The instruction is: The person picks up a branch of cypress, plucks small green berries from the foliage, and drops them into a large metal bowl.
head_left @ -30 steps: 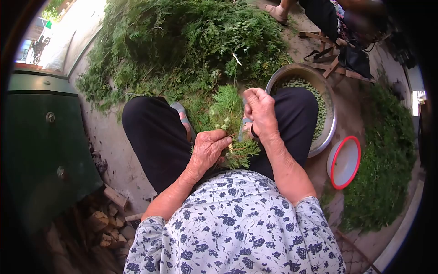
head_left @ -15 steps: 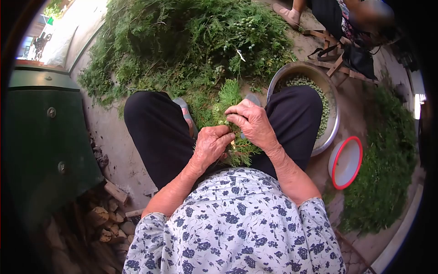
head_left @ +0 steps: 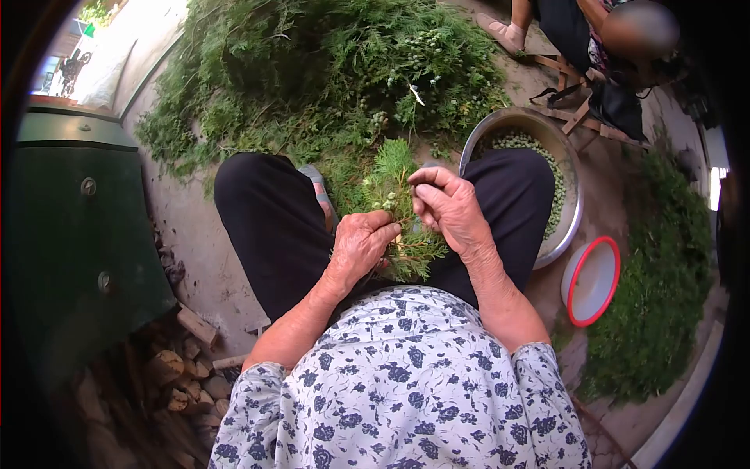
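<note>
My left hand (head_left: 361, 246) is closed around a green arborvitae sprig (head_left: 394, 162) held between my knees. Feathery leaves stick out above and below the fingers, and a few small pale green cones (head_left: 388, 198) show on it. Just right of the sprig is my right hand (head_left: 455, 209), with its thumb and fingertips pinched together. Whatever may lie between those fingertips is too small to make out. Beyond my right knee stands a large metal basin (head_left: 579, 205) holding many small green cones (head_left: 556, 187).
A big heap of cut branches (head_left: 312, 70) lies ahead. A red-rimmed basin (head_left: 617, 270) leans at the right, near more greenery (head_left: 648, 313). A dark green cabinet (head_left: 86, 234) and firewood (head_left: 176, 367) are at left. Another person (head_left: 562, 31) sits by wooden stools (head_left: 578, 113).
My right hand has drawn away from the sprig, toward the right, still pinched. My left hand keeps its hold on the sprig in nearly the same place.
</note>
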`<state>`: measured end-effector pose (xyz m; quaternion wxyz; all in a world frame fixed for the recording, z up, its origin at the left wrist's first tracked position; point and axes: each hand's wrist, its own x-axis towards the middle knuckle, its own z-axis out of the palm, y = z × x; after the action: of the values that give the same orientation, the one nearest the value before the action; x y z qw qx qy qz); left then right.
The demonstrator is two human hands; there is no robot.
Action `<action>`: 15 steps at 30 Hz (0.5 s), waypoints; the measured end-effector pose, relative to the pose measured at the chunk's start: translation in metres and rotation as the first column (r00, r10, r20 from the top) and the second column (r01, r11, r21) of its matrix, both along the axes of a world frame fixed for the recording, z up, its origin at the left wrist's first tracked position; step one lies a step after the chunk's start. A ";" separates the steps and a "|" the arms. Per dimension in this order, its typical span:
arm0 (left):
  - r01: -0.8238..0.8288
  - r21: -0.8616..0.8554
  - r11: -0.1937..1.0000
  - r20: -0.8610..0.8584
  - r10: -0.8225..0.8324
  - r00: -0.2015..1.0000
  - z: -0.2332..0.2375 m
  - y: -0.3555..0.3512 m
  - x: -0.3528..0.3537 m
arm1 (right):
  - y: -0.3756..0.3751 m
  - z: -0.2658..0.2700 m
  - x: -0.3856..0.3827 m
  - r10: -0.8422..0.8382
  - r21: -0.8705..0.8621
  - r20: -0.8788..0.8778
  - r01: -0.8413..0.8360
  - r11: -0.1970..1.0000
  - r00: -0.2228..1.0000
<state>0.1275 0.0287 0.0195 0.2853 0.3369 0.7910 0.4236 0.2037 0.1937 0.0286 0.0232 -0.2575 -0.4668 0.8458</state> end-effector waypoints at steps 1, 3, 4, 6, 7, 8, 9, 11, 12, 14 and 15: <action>-0.006 -0.006 1.000 -0.007 0.006 1.000 -0.004 0.000 0.001 | -0.001 0.000 0.003 0.107 0.141 0.039 -0.111 0.984 0.994; -0.009 -0.011 1.000 -0.013 0.009 1.000 -0.004 0.002 0.003 | -0.009 -0.008 0.001 0.156 0.668 -0.055 -0.080 0.740 0.986; -0.025 -0.014 1.000 0.036 0.026 0.999 -0.001 0.004 0.004 | -0.014 -0.011 0.000 0.160 0.752 -0.068 -0.055 0.657 0.985; -0.041 -0.016 0.999 0.084 0.042 0.996 -0.003 0.003 0.004 | -0.022 -0.018 -0.001 0.155 0.849 -0.124 0.024 0.528 0.980; 0.013 0.015 1.000 -0.023 -0.013 1.000 -0.011 0.000 0.003 | -0.023 -0.020 -0.001 0.155 0.849 -0.125 0.025 0.528 0.980; 0.071 0.039 0.997 -0.132 -0.065 0.989 -0.015 -0.001 0.002 | -0.023 -0.019 0.000 0.076 0.692 -0.078 -0.001 0.722 0.994; 0.072 0.040 0.997 -0.132 -0.066 0.989 -0.010 0.001 0.001 | -0.023 -0.019 0.000 0.011 0.491 -0.012 -0.003 0.871 1.000; 0.000 0.001 1.000 -0.024 0.000 1.000 0.003 0.004 0.000 | -0.015 -0.023 0.002 -0.046 0.154 0.061 0.036 0.987 0.997; 0.000 0.003 1.000 -0.024 0.001 1.000 0.001 0.003 0.000 | -0.006 -0.025 0.003 -0.152 -0.100 -0.010 0.150 0.984 0.988; 0.022 -0.011 1.000 -0.059 -0.023 0.998 -0.006 0.001 0.001 | 0.010 -0.013 0.008 -0.321 -0.260 -0.078 0.292 0.921 0.944; 0.023 -0.012 1.000 -0.056 -0.024 0.998 -0.006 0.001 0.002 | 0.018 0.006 0.011 -0.367 -0.165 -0.108 0.347 0.923 0.924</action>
<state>0.1293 0.0296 0.0137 0.2701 0.3563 0.7970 0.4062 0.2146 0.2121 0.0349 0.1905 -0.2807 -0.3475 0.8742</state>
